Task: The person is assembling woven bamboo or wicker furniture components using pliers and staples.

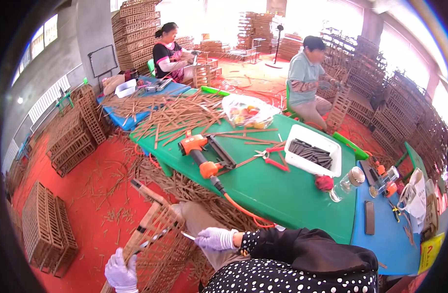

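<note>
Left hand, white-gloved, grips the slatted bamboo crate at its lower corner while the right hand pinches a thin metal tool against its ribs.

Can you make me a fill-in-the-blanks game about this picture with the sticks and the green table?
1. The left hand and right hand both wear white ____.
2. They hold a slatted wooden ____ frame.
3. The orange nail gun lies on the ____ table.
4. The white tray holds dark ____.

Missing words: gloves; crate; green; sticks
</note>
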Motion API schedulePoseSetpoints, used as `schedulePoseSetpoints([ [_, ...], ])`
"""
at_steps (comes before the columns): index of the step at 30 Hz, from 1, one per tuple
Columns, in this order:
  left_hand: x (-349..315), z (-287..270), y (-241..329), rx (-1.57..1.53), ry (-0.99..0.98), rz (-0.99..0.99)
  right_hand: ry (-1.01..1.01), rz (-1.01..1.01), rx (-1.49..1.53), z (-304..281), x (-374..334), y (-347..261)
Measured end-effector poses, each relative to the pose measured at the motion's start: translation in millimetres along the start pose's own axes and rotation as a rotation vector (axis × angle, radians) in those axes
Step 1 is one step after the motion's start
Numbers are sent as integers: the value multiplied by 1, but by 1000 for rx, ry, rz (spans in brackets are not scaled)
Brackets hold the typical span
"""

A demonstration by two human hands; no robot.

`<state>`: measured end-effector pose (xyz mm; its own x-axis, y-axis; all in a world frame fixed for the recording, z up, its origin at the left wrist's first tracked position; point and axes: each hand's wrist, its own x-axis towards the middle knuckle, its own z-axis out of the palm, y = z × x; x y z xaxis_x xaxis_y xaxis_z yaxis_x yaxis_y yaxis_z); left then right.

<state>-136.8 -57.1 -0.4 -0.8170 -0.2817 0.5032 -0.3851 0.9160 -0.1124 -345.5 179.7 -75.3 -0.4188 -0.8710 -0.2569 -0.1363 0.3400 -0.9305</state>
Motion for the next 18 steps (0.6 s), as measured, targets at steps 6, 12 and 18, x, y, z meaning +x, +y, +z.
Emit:
schedulePoseSetpoints([
  [6, -1, 0, -12, -9, -12, -38, -252, 207, 212, 11, -2, -26],
  [12, 6, 3, -2, 32, -29, 8, -250, -82, -61, 22, 5, -13],
  [18, 2, 5, -6, 100, 31, 68, -272, -101, -159, 21, 1, -4],
])
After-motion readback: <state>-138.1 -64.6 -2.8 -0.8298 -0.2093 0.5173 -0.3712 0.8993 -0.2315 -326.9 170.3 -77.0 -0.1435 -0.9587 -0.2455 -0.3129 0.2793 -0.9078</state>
